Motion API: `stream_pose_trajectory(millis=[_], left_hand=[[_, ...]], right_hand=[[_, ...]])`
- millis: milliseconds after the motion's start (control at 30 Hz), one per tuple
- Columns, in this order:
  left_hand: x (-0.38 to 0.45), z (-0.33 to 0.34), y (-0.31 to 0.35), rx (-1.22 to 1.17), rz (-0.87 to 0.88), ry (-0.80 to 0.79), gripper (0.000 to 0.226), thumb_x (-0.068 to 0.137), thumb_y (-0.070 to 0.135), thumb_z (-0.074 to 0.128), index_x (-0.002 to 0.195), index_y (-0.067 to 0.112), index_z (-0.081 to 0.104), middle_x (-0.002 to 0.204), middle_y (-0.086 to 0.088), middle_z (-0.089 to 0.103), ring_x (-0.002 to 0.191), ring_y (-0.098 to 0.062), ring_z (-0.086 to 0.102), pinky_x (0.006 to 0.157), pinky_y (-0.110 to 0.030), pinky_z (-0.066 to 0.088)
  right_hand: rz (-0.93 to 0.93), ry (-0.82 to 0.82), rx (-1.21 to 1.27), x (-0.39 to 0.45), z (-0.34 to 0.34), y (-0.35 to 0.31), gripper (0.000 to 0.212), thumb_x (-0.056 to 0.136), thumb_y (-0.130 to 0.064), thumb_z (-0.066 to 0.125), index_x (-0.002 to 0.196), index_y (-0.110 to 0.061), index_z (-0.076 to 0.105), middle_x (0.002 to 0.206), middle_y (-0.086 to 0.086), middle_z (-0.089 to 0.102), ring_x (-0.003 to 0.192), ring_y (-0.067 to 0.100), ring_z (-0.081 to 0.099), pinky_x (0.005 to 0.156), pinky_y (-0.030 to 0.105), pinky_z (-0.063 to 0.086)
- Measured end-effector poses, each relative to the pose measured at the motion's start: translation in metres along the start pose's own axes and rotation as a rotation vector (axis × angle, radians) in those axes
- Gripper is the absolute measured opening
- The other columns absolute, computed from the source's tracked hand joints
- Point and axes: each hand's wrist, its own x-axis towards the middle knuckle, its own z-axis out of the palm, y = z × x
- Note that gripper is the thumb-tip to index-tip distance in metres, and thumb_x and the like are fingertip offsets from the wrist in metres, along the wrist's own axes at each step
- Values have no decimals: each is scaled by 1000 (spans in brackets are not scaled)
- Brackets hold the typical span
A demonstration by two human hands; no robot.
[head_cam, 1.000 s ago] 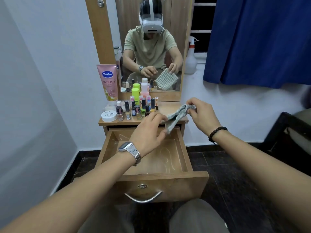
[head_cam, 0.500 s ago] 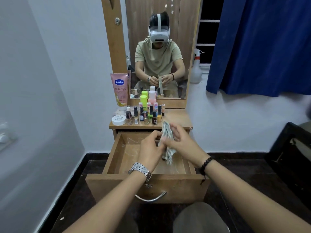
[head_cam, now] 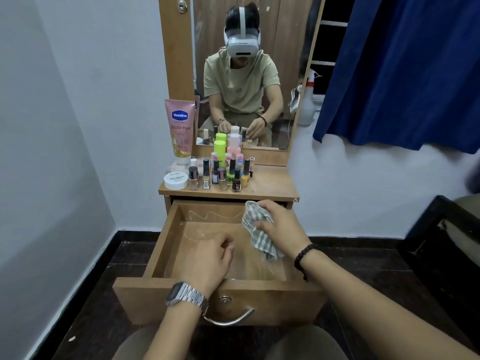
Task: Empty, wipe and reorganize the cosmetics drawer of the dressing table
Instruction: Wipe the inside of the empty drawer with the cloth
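The wooden drawer (head_cam: 155,242) of the dressing table is pulled out and holds no cosmetics. My right hand (head_cam: 283,227) grips a bunched grey checked cloth (head_cam: 259,235) over the drawer's right side, near its back corner. My left hand (head_cam: 210,258) hovers over the drawer's middle with fingers loosely curled and nothing in it. Several nail polish bottles (head_cam: 223,175), a pink Vaseline tube (head_cam: 180,128) and a white round jar (head_cam: 176,180) stand on the tabletop (head_cam: 272,183).
A mirror (head_cam: 280,61) rises behind the tabletop. A blue curtain (head_cam: 402,68) hangs at the right, with a white spray bottle (head_cam: 307,105) on the sill beside it. Dark furniture (head_cam: 441,245) stands at the right edge. The drawer handle (head_cam: 228,319) faces my knees.
Both hands held the cloth together above the drawer; now my left hand has let go and dropped back, while my right hand carries the cloth down toward the drawer's right side.
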Motion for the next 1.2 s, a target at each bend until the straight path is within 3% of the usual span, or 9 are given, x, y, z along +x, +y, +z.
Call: stream_pose_trajectory(millis=[100, 200, 267, 500, 633, 733, 900, 1133, 1200], left_hand=[[0, 0, -2, -13, -50, 22, 20, 92, 40, 50, 108, 36, 62, 103, 16, 66, 90, -7, 62, 65, -27, 50], [1, -1, 0, -6, -64, -15, 23, 93, 41, 49, 111, 35, 61, 103, 16, 66, 85, -5, 61, 52, -18, 37], [1, -1, 0, 7, -59, -44, 23, 93, 42, 48, 111, 36, 60, 101, 15, 66, 84, -4, 60, 53, -18, 37], [-1, 4, -2, 18, -79, -65, 21, 93, 39, 47, 107, 32, 60, 98, 10, 67, 86, -11, 62, 67, -28, 49], [0, 4, -1, 6, -97, -61, 17, 93, 37, 46, 101, 30, 60, 93, 7, 66, 83, -13, 61, 65, -31, 49], [0, 2, -1, 23, -142, -46, 16, 93, 37, 45, 96, 27, 58, 88, 4, 65, 77, -16, 61, 59, -30, 46], [-4, -3, 3, 18, -135, -63, 13, 93, 38, 47, 98, 32, 56, 93, 8, 64, 83, -15, 61, 64, -30, 50], [-5, -11, 9, 97, -107, -73, 15, 94, 42, 46, 101, 33, 56, 96, 13, 63, 80, -8, 58, 55, -22, 41], [-4, -17, -1, 128, -117, -53, 16, 94, 41, 47, 104, 32, 57, 102, 12, 61, 90, -9, 56, 63, -23, 45]], right_hand=[[-49, -171, -192, 8, 20, 6, 41, 92, -27, 60, 132, -27, 49, 115, 4, 67, 88, 18, 66, 74, 29, 55], [63, -587, -312, 13, 47, 21, 59, 91, -47, 56, 144, -27, 40, 141, 6, 51, 119, 23, 54, 95, 31, 45], [46, -725, -458, 17, 62, 28, 64, 88, -42, 62, 146, -30, 38, 145, 6, 45, 127, 25, 47, 101, 32, 38], [-171, -642, -669, 42, 76, 11, 49, 90, -22, 59, 138, -29, 49, 127, 7, 59, 113, 27, 56, 82, 27, 41], [-321, -597, -754, 51, 87, -13, 26, 86, -15, 58, 112, -20, 62, 106, 3, 67, 97, 23, 62, 63, 24, 33], [-341, -588, -712, 45, 96, -17, 13, 87, -9, 53, 95, -17, 60, 104, 9, 65, 89, 24, 58, 68, 25, 34], [-208, -615, -544, 27, 96, 12, 25, 87, -14, 58, 112, -13, 56, 119, 10, 52, 103, 30, 58, 85, 40, 51], [-49, -594, -531, 17, 58, 44, 56, 76, -22, 79, 124, -22, 51, 127, 2, 54, 114, 25, 53, 89, 31, 42], [-5, -576, -505, 20, 56, 45, 69, 74, -24, 81, 133, -21, 46, 132, 3, 54, 118, 25, 53, 93, 32, 44]])
